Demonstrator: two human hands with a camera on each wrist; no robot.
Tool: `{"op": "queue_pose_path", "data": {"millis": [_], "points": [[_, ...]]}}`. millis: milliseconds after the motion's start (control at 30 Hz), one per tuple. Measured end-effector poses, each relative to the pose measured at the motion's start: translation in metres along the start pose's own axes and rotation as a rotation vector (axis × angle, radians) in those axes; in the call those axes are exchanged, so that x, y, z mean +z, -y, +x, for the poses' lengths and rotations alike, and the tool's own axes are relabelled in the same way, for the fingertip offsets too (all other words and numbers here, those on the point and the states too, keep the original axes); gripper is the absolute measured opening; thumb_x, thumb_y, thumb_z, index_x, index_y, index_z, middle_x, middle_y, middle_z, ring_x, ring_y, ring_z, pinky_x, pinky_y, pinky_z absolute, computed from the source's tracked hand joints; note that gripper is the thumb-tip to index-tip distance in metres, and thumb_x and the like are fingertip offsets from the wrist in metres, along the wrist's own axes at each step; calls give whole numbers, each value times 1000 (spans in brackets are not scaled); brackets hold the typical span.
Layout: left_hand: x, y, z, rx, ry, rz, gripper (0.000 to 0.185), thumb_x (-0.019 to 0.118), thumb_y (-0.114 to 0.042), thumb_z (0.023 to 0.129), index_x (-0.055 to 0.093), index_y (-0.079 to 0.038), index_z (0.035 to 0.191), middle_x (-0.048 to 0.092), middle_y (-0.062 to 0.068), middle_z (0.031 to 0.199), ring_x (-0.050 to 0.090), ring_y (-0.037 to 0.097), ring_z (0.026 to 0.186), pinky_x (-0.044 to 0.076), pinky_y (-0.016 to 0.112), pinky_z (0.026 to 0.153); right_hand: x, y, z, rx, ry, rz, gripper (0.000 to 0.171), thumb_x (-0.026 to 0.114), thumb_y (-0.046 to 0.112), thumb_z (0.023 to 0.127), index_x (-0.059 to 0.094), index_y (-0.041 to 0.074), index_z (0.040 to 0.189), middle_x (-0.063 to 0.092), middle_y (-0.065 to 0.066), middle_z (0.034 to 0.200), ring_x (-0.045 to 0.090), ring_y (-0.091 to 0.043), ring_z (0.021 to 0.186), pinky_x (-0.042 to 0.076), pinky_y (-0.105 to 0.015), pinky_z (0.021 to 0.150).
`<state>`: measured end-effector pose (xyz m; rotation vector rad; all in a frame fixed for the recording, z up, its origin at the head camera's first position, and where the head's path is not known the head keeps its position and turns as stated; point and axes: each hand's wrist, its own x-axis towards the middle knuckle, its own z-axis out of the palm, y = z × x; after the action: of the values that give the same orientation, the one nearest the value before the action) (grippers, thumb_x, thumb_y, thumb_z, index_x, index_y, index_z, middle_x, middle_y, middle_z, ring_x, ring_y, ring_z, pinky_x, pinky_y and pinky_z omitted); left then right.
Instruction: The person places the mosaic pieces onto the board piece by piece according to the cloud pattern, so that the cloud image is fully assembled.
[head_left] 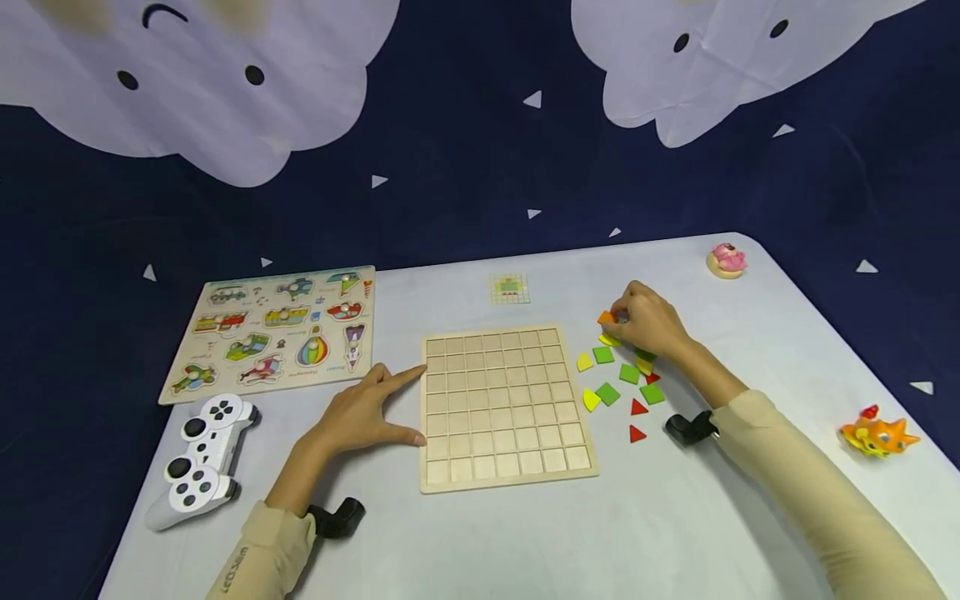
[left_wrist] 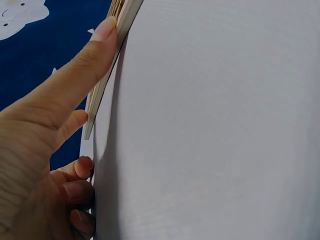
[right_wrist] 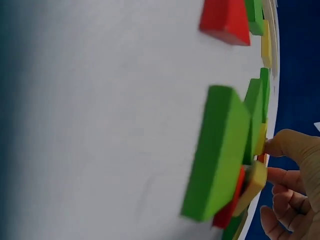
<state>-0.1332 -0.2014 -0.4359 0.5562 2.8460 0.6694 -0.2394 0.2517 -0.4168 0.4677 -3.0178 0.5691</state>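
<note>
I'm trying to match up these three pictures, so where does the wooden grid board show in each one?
Head view: the wooden grid board lies mid-table, left hand touching its left edge.
Left wrist view: only its edge shows at upper left, against the fingertips.
Right wrist view: not clearly in it; colored pieces fill the frame.
Shared landmark: the white table.
</note>
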Motion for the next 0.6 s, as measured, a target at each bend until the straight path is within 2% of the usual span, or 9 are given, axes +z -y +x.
{"op": "queue_pose_path", "data": {"millis": [233,400,600], "points": [[0,-3,3,9,4,7,107,82,-72,57,44,-33,150,43,1,92,39,15,64,34,30,58,-4,10,0,-64,-59,26,32,80,21,81,75,-7,96,55,-13,96,51,-25,83,43,-41,73],[0,-5,2,0,5,12,107,82,-72,57,44,-33,150,42,2,92,39,15,65,34,30,57,-1,27,0,-119,-28,54,29,80,23,82,76,-2,96,55,-9,97,51,-22,83,44,-40,73],[-1,-4,-1,-9,3,16,107,82,-72,57,44,-33,150,43,2,92,39,16,65,34,30,57,6,53,1,-218,-10,27,28,81,24,81,76,1,95,55,-7,95,51,-20,79,45,-36,69]]}}
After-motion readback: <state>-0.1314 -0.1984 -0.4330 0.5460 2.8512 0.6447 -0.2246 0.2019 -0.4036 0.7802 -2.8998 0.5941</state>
